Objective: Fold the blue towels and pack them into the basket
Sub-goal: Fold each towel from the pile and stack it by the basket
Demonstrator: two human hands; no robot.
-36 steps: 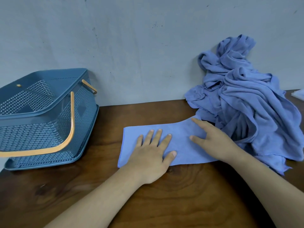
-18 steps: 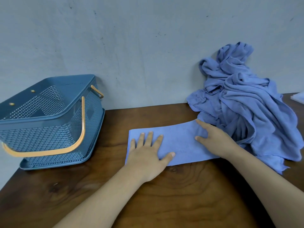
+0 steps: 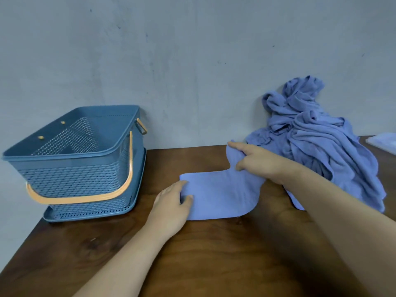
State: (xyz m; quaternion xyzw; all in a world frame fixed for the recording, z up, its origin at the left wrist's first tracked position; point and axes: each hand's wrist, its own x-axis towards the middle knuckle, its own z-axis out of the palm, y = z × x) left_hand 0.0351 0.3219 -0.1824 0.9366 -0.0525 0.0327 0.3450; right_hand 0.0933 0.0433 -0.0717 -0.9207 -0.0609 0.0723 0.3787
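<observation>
A folded blue towel (image 3: pixel 218 194) lies as a strip on the brown table. My left hand (image 3: pixel 171 202) grips its left end, thumb on top and fingers tucked under the edge. My right hand (image 3: pixel 257 161) pinches the right end and holds it lifted and bent over toward the left. A crumpled pile of blue towels (image 3: pixel 321 142) leans against the wall behind my right arm. The blue plastic basket (image 3: pixel 70 168) with an orange handle stands at the left, its inside showing no towels.
The wooden table (image 3: pixel 214 254) runs to a grey wall at the back and has an edge at the lower left. A pale flat object (image 3: pixel 383 142) sits at the far right edge of the table.
My right hand went from lying flat on the towel to pinching its right end and raising it. My left hand slid to the left edge and took hold. The view tilted up.
</observation>
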